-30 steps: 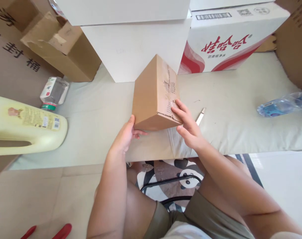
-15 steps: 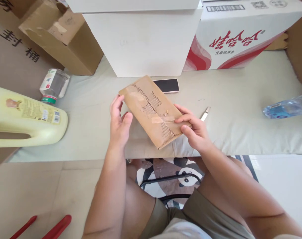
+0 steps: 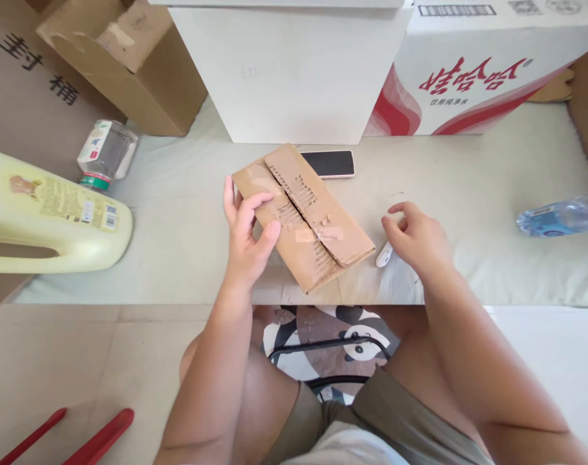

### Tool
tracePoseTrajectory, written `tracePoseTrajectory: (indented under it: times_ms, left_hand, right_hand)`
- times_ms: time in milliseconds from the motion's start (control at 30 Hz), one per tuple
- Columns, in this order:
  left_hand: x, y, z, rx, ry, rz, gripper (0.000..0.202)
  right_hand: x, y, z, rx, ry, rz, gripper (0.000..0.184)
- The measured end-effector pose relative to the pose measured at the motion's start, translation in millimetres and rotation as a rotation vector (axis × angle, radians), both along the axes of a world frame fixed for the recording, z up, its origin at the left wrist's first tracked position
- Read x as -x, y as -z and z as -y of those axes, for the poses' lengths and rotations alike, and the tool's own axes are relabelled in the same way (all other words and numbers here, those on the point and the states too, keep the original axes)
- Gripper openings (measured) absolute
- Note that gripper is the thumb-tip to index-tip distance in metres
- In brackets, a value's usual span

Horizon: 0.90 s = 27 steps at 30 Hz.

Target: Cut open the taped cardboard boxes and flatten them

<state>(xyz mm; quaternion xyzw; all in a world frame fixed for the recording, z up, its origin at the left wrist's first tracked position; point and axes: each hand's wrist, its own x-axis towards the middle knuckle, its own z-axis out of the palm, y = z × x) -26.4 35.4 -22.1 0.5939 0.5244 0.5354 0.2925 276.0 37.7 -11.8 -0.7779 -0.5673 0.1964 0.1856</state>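
A flat brown cardboard box (image 3: 344,236) lies tilted on the cloth-covered surface, its top torn along a dark seam with strips of clear tape. My left hand (image 3: 248,236) is at its left side, the index finger across the top and other fingers at the edge, steadying it. My right hand (image 3: 417,236) is off the box, its fingers curled over a small white utility knife (image 3: 383,256). Only the knife's near end shows; the hand hides the rest. Behind the box lies a phone (image 3: 330,164), partly covered by it.
A white box (image 3: 294,77) and a red-and-white carton (image 3: 468,90) stand at the back. To the left are a large yellow jug (image 3: 95,232), a clear bottle (image 3: 107,155) and an open cardboard box (image 3: 162,84). A water bottle (image 3: 559,216) lies at right.
My right hand has let go of the cardboard box and moved right onto the utility knife. The left hand has shifted, its index finger now over the box top.
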Motion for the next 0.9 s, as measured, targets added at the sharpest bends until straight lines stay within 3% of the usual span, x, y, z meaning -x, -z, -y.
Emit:
tracePoseTrajectory:
  times_ms: [100, 233, 333, 500, 567, 733, 900]
  left_hand:
    - [1, 5.8, -3, -0.016, -0.015, -0.058, 0.065]
    - [1, 9.3, -6, -0.048, -0.025, -0.094, 0.063]
    - [1, 10.6, -7, -0.062, -0.044, -0.114, 0.062]
    - [1, 13.3, -8, -0.099, -0.033, -0.119, 0.061]
    - [0, 13.6, -8, -0.100, -0.037, -0.119, 0.061]
    - [-3, 14.4, -7, -0.121, -0.048, -0.122, 0.059]
    - [-5, 17.6, -7, -0.160, -0.055, -0.148, 0.060]
  right_hand:
    - [-8, -0.9, -3, 0.315, -0.056, 0.251, 0.049]
    - [-8, 1.9, -2, 0.322, -0.108, 0.269, 0.046]
    - [-7, 1.5, -2, 0.150, -0.081, 0.028, 0.042]
    - [-2, -5.3, -7, -0.301, -0.118, -0.849, 0.031]
    - [5, -12.6, -6, -0.466, -0.166, -1.015, 0.028]
    - [35, -42.1, 21, -0.747, -0.248, -0.916, 0.035]
    - [60, -60.2, 57, -0.686, -0.478, -0.698, 0.031]
